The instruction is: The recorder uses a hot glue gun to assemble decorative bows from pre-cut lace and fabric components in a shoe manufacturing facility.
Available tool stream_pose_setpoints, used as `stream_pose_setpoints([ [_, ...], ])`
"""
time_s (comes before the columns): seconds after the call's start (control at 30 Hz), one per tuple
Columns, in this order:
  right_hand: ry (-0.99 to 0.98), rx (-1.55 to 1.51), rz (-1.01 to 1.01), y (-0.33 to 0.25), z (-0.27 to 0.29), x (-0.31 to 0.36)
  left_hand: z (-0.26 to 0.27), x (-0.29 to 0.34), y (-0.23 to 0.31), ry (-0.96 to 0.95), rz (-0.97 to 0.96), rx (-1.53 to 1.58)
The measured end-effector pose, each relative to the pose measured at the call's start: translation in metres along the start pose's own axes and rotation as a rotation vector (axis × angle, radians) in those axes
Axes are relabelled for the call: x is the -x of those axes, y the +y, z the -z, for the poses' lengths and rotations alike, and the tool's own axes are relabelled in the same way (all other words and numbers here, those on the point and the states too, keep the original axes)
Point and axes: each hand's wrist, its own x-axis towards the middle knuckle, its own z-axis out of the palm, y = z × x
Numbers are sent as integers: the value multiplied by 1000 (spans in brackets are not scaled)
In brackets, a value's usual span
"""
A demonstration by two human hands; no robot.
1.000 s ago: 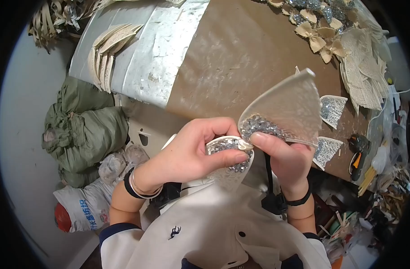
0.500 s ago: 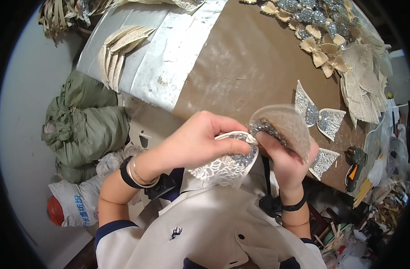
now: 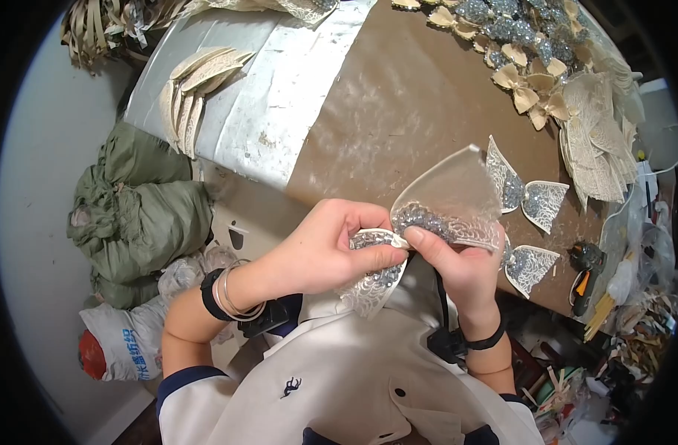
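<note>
Both hands hold a cream lace bow (image 3: 446,199) with silvery glitter beads near its middle, raised in front of my chest. My left hand (image 3: 328,248) pinches the lower-left wing near the pale centre knot, thumb on top. My right hand (image 3: 457,271) grips the upper-right wing, its thumb pressed beside the knot. The fingers behind the bow are partly hidden. Just right of my right hand, a finished-looking lace bow (image 3: 543,206) lies on the brown table cover (image 3: 398,111). A second lace bow (image 3: 530,268) below it is partly covered by that hand.
A black glue gun (image 3: 585,271) with an orange trigger lies at the table's right edge. Glittery bows (image 3: 528,81) and stacked lace pieces (image 3: 597,137) fill the far right. Curved lace strips (image 3: 194,93) sit far left. Green sacks (image 3: 149,211) stand left of the table.
The bow's right wing has tilted and spread upward, now showing its sheer face. My right thumb has moved in to the centre knot. Both hands have shifted slightly left.
</note>
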Motion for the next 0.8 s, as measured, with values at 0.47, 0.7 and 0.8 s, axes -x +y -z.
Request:
stream_pose_setpoints([
  [0.47,-34,-265,-210,43,-37,-33,47,16,-20,214,18,-453],
  [0.7,-245,-240,-273,37,-33,-32,181,47,38,1353,-63,-1198],
  [0.8,-213,-159,-281,34,-19,-21,271,43,25,1728,-169,-1501],
])
